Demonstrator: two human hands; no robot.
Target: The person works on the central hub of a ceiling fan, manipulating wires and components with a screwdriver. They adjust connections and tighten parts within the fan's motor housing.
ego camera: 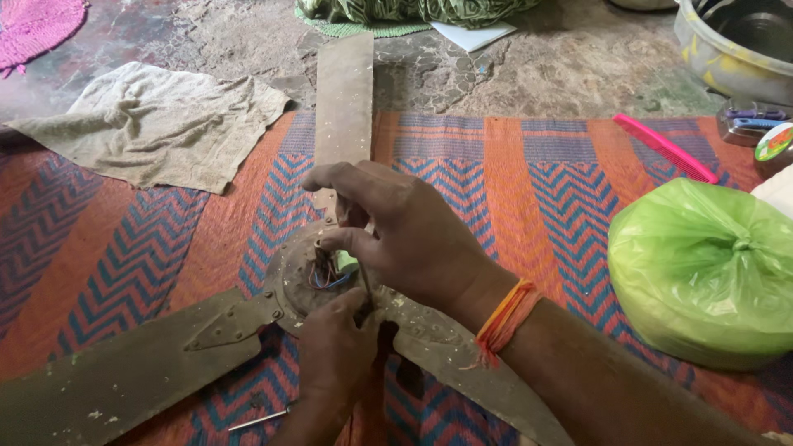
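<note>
The ceiling fan (248, 330) is lying flat on the woven mat (529, 182), its hub (310, 277) directly under both hands and one blade (344, 91) pointing away from the person. The right hand (405, 235) is reaching over the hub from the right, its fingers pinching the wires (324, 272) at the hub's centre. The left hand (334, 347) is nearer to the person, half closed and pressing on the hub's near edge; I cannot tell if it is holding something.

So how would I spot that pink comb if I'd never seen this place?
Start at the striped mat and go to its far right corner. Above the tied green bag lies the comb, slanted. It is the only thin, bright pink, toothed strip there.
</note>
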